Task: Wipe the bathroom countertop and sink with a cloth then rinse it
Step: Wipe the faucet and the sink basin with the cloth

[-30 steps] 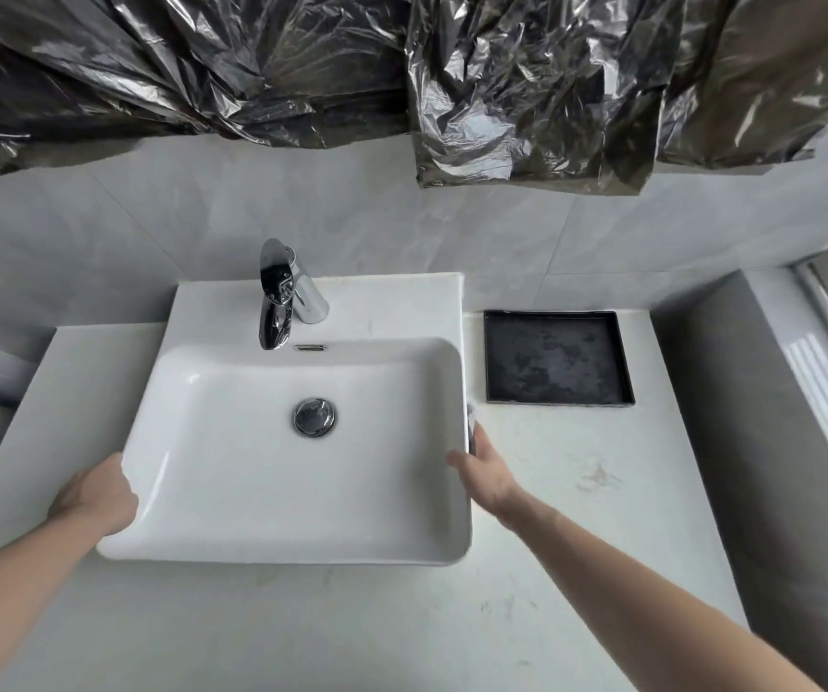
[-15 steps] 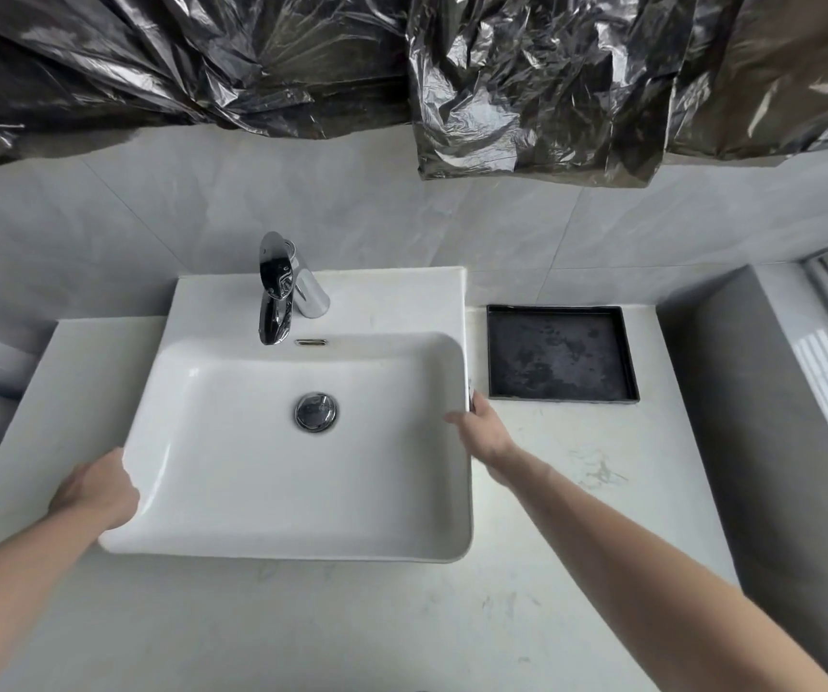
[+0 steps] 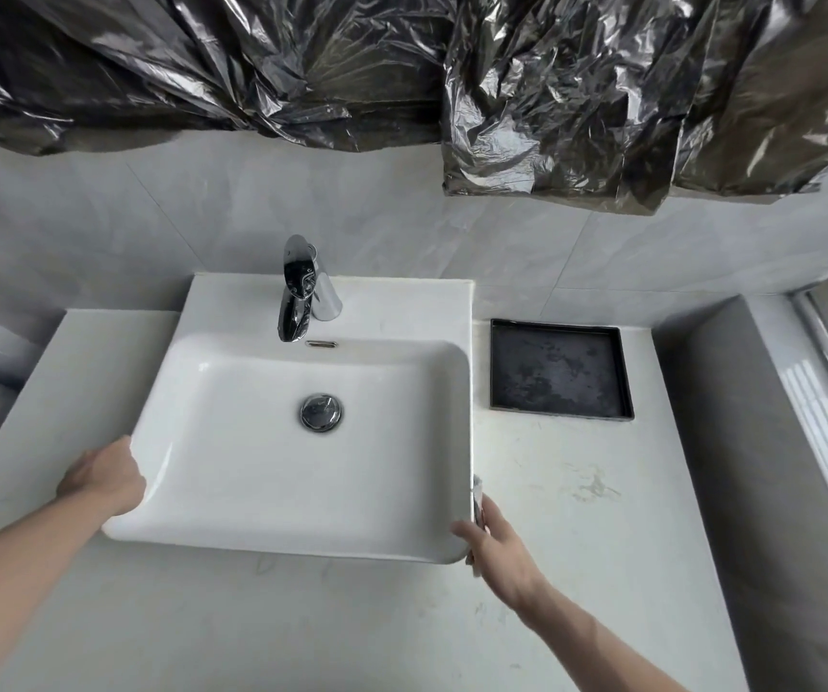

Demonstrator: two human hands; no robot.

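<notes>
My left hand (image 3: 102,476) is resting on the sink's (image 3: 302,491) left rim, fingers curled over the edge, holding nothing that I can see. Sink is sitting mid-desk (image 3: 577,516), long axis running left-right between my hands. My right hand (image 3: 494,544) is pinching the cloth (image 3: 477,491) against the sink's outer right wall by the near corner; only a sliver of cloth is showing. I'm judging the right hand does the wiping: the wall runs away from me, and dirty desk is lying just right of it.
</notes>
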